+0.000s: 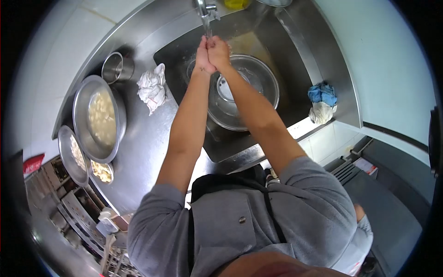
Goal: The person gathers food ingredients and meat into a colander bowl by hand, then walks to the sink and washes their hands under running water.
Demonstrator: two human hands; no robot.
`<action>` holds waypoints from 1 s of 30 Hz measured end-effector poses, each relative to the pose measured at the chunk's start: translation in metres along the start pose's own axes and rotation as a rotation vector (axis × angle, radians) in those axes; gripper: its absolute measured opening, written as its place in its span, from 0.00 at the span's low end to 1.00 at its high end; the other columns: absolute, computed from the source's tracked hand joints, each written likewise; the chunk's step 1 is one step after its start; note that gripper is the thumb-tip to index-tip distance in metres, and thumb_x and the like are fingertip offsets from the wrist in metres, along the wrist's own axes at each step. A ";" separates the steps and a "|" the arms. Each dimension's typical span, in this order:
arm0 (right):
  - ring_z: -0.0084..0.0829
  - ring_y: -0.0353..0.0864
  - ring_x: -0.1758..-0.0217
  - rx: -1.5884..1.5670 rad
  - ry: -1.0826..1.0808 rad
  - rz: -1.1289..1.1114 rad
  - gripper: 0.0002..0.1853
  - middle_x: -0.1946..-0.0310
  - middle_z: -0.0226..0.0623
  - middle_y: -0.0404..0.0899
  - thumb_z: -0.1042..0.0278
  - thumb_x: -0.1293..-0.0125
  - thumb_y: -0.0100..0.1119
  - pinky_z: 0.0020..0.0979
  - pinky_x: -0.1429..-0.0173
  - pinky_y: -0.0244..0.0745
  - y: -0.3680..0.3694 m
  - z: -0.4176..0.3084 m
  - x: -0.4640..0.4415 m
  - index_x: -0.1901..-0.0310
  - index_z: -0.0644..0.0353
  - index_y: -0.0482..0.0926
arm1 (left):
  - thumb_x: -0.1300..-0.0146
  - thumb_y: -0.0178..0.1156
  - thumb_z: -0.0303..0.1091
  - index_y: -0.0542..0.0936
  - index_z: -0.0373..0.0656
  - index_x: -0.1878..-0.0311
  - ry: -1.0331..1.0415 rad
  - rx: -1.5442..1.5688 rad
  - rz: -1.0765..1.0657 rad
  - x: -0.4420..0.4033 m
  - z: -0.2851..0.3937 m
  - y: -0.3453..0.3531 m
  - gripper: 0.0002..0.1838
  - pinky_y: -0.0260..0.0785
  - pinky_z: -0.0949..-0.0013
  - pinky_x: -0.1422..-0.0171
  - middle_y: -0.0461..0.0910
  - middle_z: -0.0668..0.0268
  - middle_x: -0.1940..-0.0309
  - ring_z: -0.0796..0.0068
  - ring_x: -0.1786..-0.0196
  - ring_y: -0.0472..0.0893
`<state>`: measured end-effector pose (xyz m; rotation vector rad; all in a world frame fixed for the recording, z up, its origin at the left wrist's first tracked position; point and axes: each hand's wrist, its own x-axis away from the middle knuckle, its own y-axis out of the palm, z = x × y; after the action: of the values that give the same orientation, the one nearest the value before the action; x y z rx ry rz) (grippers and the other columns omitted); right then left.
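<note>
Left hand (203,57) and right hand (219,52) pressing together under running tap (203,10), finger grip unclear; basin (266,82) sitting at 5 o'clock from hands, white cloth (151,88) lying at 8.

The shiny stainless-steel desk (138,138) before me carries a crumpled white cloth (151,89), a cylindrical metal container (127,69), a wide silver metal bowl (83,107) and two smaller silver bowls (68,150); a blue cloth (322,94) lies across the dark-grey steel sink (295,74), on its opposite edge.
</note>
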<state>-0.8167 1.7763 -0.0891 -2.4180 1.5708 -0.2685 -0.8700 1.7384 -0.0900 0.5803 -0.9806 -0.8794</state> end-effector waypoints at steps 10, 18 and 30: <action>0.50 0.82 0.53 0.544 -0.444 -0.259 0.15 0.61 0.52 0.83 0.60 0.41 0.58 0.47 0.50 0.77 -0.003 -0.013 -0.010 0.57 0.61 0.82 | 0.29 0.41 0.44 0.76 0.38 0.49 0.037 0.101 0.036 -0.100 -0.003 -0.108 0.21 0.75 0.56 0.49 0.79 0.55 0.58 0.58 0.58 0.80; 0.49 0.84 0.64 0.421 -0.135 -0.167 0.13 0.64 0.48 0.83 0.60 0.41 0.56 0.46 0.57 0.78 0.019 -0.032 -0.058 0.63 0.61 0.82 | 0.33 0.53 0.48 0.66 0.35 0.37 0.234 0.240 -0.112 0.012 -0.003 0.022 0.30 0.75 0.54 0.49 0.73 0.48 0.47 0.51 0.53 0.77; 0.45 0.83 0.49 0.506 -0.404 -0.668 0.15 0.58 0.47 0.85 0.63 0.45 0.59 0.39 0.48 0.77 -0.018 0.012 -0.056 0.57 0.57 0.85 | 0.28 0.47 0.43 0.74 0.47 0.50 0.040 -0.003 0.213 -0.034 0.010 -0.008 0.13 0.73 0.66 0.68 0.78 0.66 0.66 0.72 0.68 0.79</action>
<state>-0.8207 1.8360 -0.0965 -2.2956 0.4274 -0.2336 -0.8911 1.7623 -0.1071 0.4791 -0.9841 -0.6776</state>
